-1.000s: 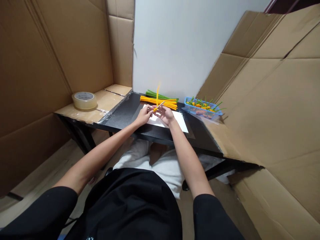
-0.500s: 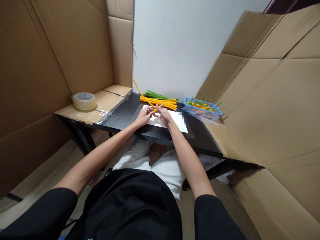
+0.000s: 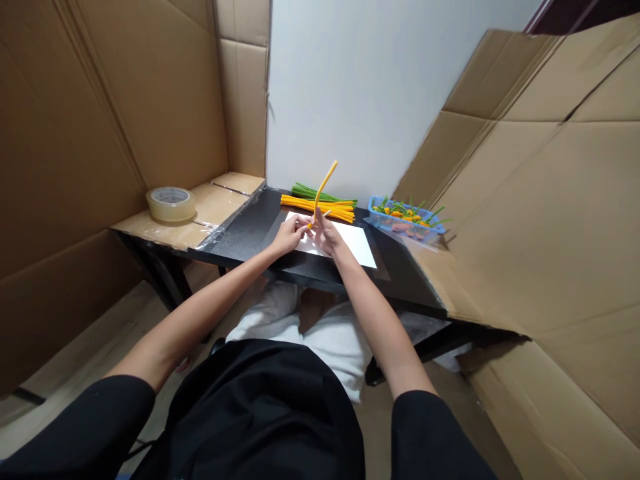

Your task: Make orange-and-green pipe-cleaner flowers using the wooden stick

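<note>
Pipe cleaner [image 3: 327,177], yellow, stands up at frame centre, its lower end around a pale stick [image 3: 327,213]. Left hand [image 3: 289,236] pinches the coiled end; right hand [image 3: 327,237] is half open, grip unclear. Best: hold stick steady, lay turns snug.

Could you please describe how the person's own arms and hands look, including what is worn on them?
The left hand and right hand are bare, without gloves. The left sleeve and right sleeve are black and short, leaving the forearms uncovered. No watch or bracelet is visible. The fingers are too small to judge finer details.
</note>
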